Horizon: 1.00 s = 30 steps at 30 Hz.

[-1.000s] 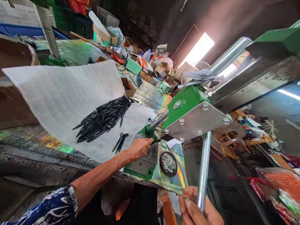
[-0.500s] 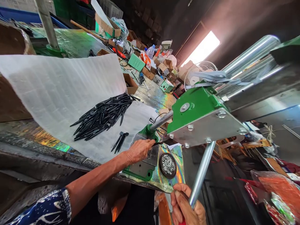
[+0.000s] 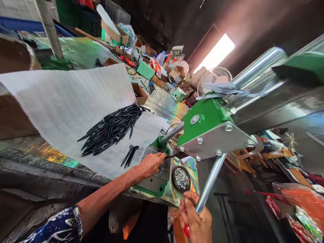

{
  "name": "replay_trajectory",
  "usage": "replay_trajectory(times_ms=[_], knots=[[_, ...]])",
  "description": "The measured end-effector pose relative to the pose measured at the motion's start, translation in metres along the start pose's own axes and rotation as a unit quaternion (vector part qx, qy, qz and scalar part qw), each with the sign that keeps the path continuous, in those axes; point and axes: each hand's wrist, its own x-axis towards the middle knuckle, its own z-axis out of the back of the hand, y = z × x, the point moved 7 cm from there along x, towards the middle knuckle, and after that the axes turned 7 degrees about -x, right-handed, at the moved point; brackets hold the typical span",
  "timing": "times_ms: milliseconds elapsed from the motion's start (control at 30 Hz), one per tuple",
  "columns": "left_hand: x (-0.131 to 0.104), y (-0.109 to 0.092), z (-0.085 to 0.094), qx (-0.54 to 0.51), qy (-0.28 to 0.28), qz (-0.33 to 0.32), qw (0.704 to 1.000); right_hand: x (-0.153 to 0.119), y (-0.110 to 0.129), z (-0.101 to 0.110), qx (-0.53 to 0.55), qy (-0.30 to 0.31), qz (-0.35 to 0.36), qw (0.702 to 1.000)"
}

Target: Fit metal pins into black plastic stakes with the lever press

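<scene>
Clasping the lever [image 3: 211, 183], curled right hand [image 3: 196, 217]

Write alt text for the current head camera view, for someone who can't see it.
A person's left hand holds a dark piece at a green press while the right hand grips the metal lever. Black pointed pieces lie piled on a white sheet at left; a dark dish of silvery parts sits beside the press.

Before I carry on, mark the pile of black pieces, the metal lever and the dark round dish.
Black pile [image 3: 111, 130]: head view, middle of the heap.
Metal lever [image 3: 211, 182]: head view, bare shaft above the right hand [image 3: 196, 216].
Dark round dish [image 3: 182, 190]: head view, near rim.
</scene>
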Motion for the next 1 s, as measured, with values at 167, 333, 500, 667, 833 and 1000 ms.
replay_trajectory(times_ms=[167, 333, 500, 667, 833, 1000], knots=[[0.001, 0.002, 0.001, -0.003, -0.025, 0.005, 1.000, -0.004, 0.007, -0.002, -0.003, 0.065, 0.033, 0.997], [0.000, 0.001, -0.001, -0.010, -0.018, 0.002, 1.000, -0.007, 0.010, 0.001, -0.004, 0.014, 0.056, 0.998], [-0.001, 0.000, 0.002, -0.008, -0.019, 0.021, 1.000, -0.011, 0.019, -0.004, -0.026, -0.003, 0.104, 0.994], [-0.003, -0.006, 0.008, 0.000, -0.005, 0.029, 1.000, -0.012, 0.018, -0.003, -0.005, -0.016, 0.108, 0.994], [-0.004, -0.005, 0.003, 0.024, -0.012, 0.037, 0.999, -0.019, 0.022, -0.001, 0.006, -0.009, 0.089, 0.996], [-0.008, -0.011, 0.007, 0.047, -0.049, 0.001, 0.998, -0.031, 0.027, 0.007, -0.015, 0.004, 0.049, 0.999]])
